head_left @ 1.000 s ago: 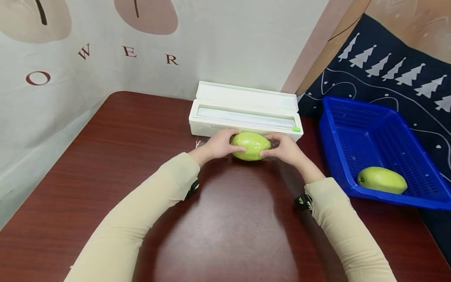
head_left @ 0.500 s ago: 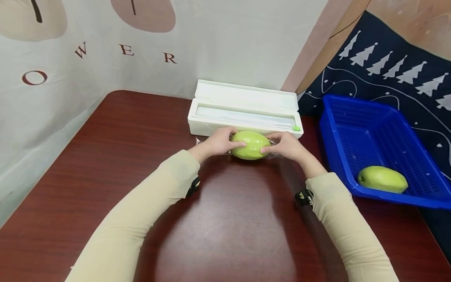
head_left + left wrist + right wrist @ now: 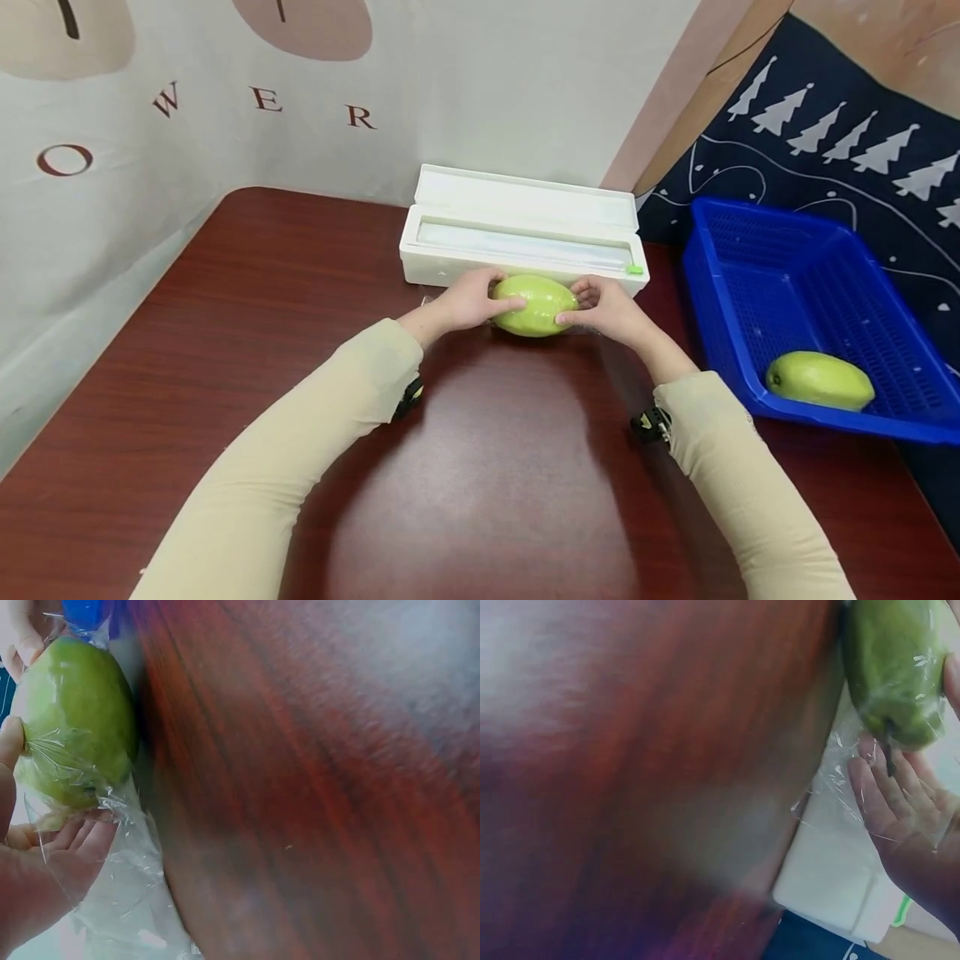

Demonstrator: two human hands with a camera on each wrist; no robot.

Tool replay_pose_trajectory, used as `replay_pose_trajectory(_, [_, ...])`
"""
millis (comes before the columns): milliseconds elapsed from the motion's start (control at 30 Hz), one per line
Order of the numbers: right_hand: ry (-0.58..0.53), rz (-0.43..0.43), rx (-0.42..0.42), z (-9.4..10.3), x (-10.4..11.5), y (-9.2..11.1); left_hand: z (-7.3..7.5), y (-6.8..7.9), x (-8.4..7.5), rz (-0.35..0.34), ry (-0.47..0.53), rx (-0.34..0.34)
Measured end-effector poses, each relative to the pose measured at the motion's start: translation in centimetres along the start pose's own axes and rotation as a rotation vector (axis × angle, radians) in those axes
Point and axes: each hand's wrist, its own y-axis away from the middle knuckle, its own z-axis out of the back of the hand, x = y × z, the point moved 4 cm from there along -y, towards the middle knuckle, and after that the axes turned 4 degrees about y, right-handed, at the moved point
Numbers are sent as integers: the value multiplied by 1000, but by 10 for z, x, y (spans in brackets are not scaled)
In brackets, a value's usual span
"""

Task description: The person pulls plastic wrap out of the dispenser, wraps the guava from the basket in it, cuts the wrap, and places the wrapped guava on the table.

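A pale green oval fruit point(image 3: 534, 306) lies on its side in front of the white cling film box point(image 3: 517, 271). Clear cling film point(image 3: 124, 847) covers it and hangs loose in folds past both ends. My left hand point(image 3: 472, 300) holds the left end, thumb on the near side and fingers behind. At the right end my right hand point(image 3: 607, 311) has its thumb on the skin, with fingers bent behind the film. In the right wrist view, a short dark stem point(image 3: 889, 759) pokes out under the film above those fingers. The fruit's underside is hidden.
The box's lid point(image 3: 525, 197) stands raised against the wall, and a green slider point(image 3: 634, 269) sits at its right end. To the right, a blue plastic basket point(image 3: 720, 333) holds a second green fruit point(image 3: 820, 381). The tabletop point(image 3: 480, 467) is dark red wood.
The fingers of my right hand have shifted at the fruit's right end and now show more curled. My left hand and the fruit stay nearly in place; the view moves slightly.
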Motion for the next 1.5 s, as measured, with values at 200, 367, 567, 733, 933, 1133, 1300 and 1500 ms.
replay_pose_trajectory(200, [32,96,-5,-5,2,6,-3,3,-2,-70,-3,-23])
replay_pose_trajectory(367, [87,167,-7,-5,5,10,-4,6,-5,-78,-146,-56])
replay_pose_trajectory(567, [214,205,-46,-1,7,17,-3,10,-2,-49,-221,-68])
replay_pose_trajectory(733, [211,240,-58,-1,6,21,-3,14,1,-48,-215,-42])
replay_pose_trajectory(933, [237,264,-66,-3,3,23,-3,17,0,-55,-218,-54])
replay_pose_trajectory(1133, [263,249,-71,-1,3,26,-1,17,1,-82,-231,-69])
replay_pose_trajectory(1300, [238,157,-276,18,-2,28,9,13,-10,-104,-181,-114])
replay_pose_trajectory(1500, [202,33,-552,39,-17,21,23,-3,-40,-148,-154,-122])
